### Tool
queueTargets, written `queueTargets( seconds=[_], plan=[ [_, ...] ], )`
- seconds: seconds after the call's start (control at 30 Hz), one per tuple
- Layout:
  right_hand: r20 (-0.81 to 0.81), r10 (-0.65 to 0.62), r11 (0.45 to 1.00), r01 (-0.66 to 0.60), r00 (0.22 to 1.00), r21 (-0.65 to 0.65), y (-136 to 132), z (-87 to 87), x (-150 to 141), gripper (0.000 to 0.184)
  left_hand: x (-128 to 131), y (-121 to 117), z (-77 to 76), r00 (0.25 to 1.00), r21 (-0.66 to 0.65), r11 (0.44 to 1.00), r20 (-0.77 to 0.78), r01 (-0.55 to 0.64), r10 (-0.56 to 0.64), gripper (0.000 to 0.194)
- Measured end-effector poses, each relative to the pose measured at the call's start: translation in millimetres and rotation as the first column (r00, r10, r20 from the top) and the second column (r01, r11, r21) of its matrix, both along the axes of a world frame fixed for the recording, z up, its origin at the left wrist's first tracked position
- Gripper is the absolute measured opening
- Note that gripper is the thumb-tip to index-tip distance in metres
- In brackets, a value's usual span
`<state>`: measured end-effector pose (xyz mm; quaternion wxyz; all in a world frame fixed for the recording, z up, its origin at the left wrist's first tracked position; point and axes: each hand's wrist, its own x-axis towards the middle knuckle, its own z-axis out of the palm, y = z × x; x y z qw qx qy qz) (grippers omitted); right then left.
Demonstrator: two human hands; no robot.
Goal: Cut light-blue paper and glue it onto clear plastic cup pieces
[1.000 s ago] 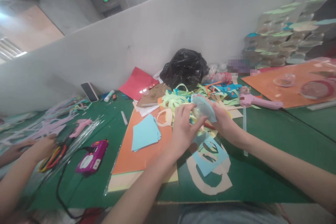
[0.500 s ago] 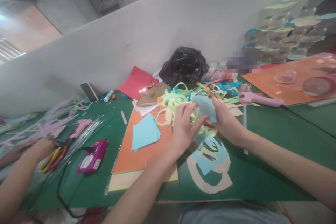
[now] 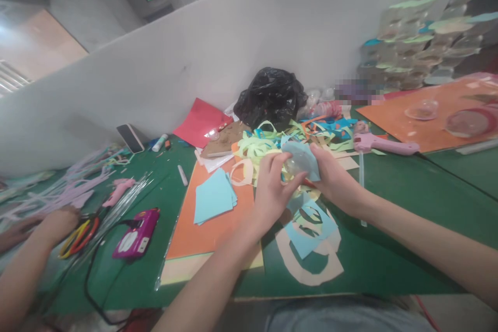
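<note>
Between my two hands is a clear plastic cup-like piece [image 3: 294, 166] with a light blue paper round [image 3: 305, 154] against it. My left hand [image 3: 274, 181] grips the clear piece, thumb and fingers curled at its near side. The fingers of my right hand [image 3: 334, 181] press the paper's right edge, partly hidden behind it. Just below lie a cut-out light blue sheet [image 3: 307, 241] and a cream paper ring [image 3: 311, 276]. Green and yellow paper scraps [image 3: 257, 148] are heaped behind my hands.
A pink glue gun [image 3: 389, 144] lies right, its cord running off. Blue paper squares [image 3: 213, 199] rest on orange sheets [image 3: 194, 236]. A black plastic bag [image 3: 272, 96] stands by the wall. Another person's hand [image 3: 62, 224] is at left, near scissors [image 3: 80, 238] and a purple box [image 3: 136, 233].
The blue paper and clear piece have turned slightly in my hands, and the paper's outline looks narrower. Both hands keep their hold. The other person's hand at left has shifted slightly.
</note>
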<state>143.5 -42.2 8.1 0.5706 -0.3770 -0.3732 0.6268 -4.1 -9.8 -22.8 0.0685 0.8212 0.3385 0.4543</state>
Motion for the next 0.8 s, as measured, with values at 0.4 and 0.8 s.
queueTargets(
  seconds=[0.4, 0.8],
  plan=[
    [0.013, 0.010, 1.000, -0.010, 1.000, -0.008, 0.0, -2.9, 1.8, 0.057, 0.1, -0.4, 0.1, 1.000, -0.017, 1.000, 0.008, 0.019, -0.018, 0.036],
    [0.002, -0.006, 1.000, 0.006, 1.000, -0.014, 0.1, -0.6, 1.4, 0.044, -0.1, -0.8, -0.3, 1.000, -0.021, 1.000, -0.004, 0.018, -0.018, 0.036]
  ],
)
